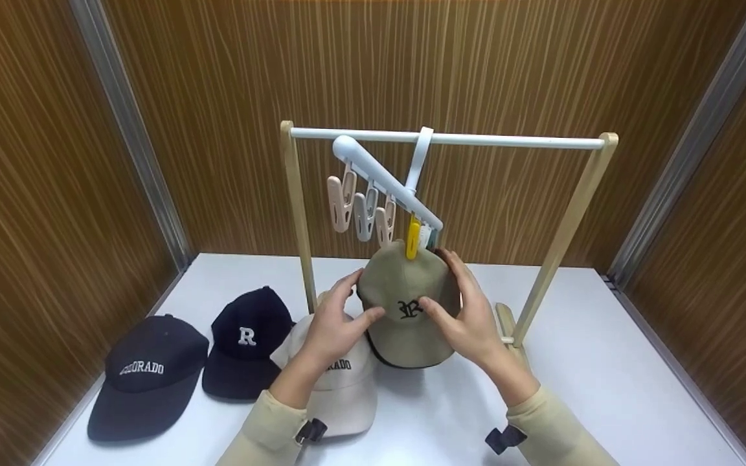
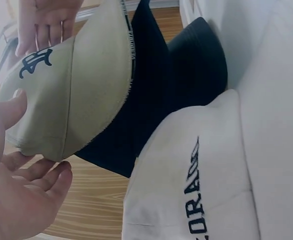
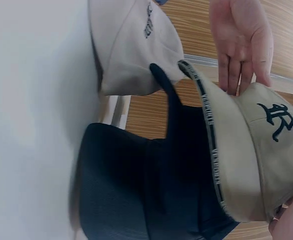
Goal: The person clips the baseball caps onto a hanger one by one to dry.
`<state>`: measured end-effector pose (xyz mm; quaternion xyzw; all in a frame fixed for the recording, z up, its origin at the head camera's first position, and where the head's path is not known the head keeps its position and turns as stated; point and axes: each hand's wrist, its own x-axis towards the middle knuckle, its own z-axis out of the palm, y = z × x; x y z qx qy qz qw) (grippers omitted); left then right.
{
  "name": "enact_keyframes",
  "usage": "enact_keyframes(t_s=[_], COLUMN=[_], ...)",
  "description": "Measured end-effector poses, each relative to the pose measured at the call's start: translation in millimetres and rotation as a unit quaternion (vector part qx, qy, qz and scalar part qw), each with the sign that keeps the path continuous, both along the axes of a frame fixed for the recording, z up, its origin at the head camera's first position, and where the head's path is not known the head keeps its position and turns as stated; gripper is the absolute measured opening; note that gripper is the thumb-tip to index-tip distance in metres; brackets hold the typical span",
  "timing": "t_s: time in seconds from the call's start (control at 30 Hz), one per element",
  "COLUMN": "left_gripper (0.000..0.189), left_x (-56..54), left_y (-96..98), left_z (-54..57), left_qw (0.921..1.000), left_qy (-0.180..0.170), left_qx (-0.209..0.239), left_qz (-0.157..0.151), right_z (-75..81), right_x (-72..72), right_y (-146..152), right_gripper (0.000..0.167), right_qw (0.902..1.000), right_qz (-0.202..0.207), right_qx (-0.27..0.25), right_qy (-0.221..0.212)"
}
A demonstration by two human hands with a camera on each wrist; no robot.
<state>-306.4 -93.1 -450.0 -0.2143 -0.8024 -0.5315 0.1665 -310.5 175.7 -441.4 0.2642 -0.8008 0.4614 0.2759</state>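
Note:
An olive baseball cap with a dark letter on its front hangs by a yellow clip from a pale blue clip hanger. My left hand grips the cap's left side, thumb on the front and fingers around the edge. On the other side my right hand holds it likewise, its thumb near the letter. Both wrist views show dark navy cap fabric directly behind the olive cap; how it is held up is hidden. Below my left forearm, a cream cap lies partly covered.
The hanger hooks over the white bar of a wooden-legged rack. Pink and grey clips dangle from its left part. Two dark caps, one lettered COLORADO and one with an R, lie at the left on the white table.

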Motion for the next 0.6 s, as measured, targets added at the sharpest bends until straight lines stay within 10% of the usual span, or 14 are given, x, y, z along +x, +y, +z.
enact_keyframes(t_s=[0.6], left_gripper=[0.091], left_x=[8.4], left_y=[-10.6], left_z=[-9.9], left_qw=[0.9986], left_qy=[-0.035], left_qx=[-0.032], left_qz=[-0.026], right_z=[-27.0], right_x=[15.9], right_y=[11], right_gripper=[0.099], right_qw=[0.9989], right_qz=[-0.035], right_qx=[0.030], right_qy=[0.012])
